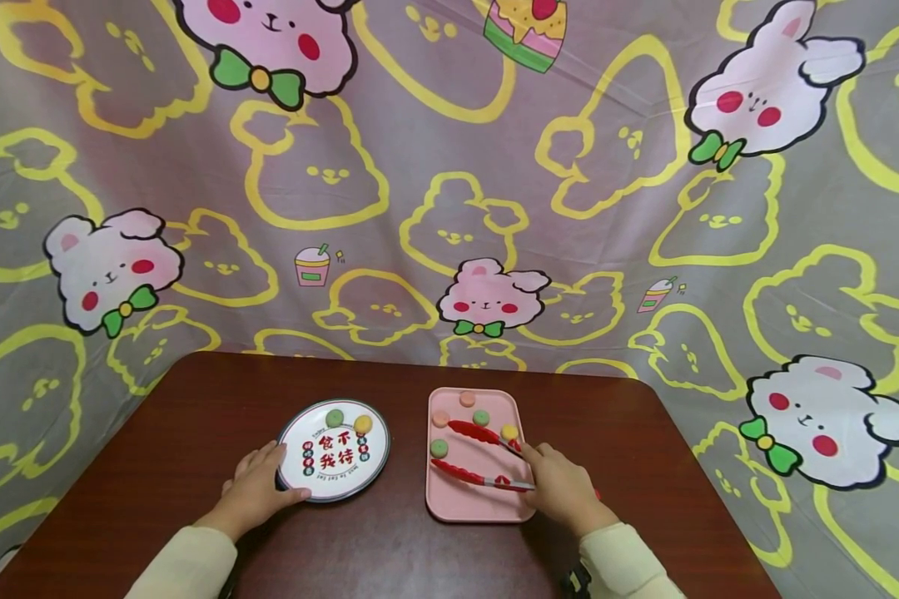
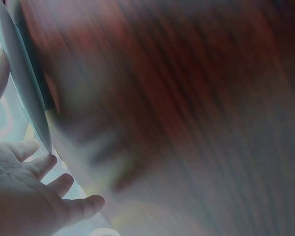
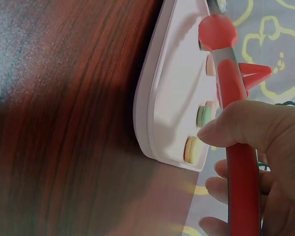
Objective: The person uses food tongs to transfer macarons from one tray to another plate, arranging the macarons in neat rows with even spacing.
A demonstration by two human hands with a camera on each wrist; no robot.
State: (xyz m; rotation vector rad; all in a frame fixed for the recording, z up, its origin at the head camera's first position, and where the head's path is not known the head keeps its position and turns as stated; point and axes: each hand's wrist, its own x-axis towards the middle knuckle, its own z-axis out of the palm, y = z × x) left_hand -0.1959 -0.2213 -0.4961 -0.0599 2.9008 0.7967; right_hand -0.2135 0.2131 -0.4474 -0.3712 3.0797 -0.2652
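Note:
My left hand (image 1: 253, 489) rests at the left rim of a round white plate (image 1: 300, 478) with red characters. Its thumb lies along the near rim, and its fingers are spread and nearly straight. A green macaron (image 1: 334, 418) and a yellow macaron (image 1: 363, 424) sit on the plate's far side. My right hand (image 1: 563, 487) grips red-and-metal tongs (image 1: 460, 472), thumb on one arm. Their red tips are spread apart over a pink tray (image 1: 479, 506), the nearer tip close by a green macaron (image 1: 439, 448). Several pink, green and yellow macarons (image 3: 191, 150) lie in the tray.
Plate and tray stand side by side on a dark brown wooden table (image 1: 195, 433), with a strip of tabletop between them. Behind and beside the table hangs a patterned cloth (image 1: 479, 225) with cartoon animals.

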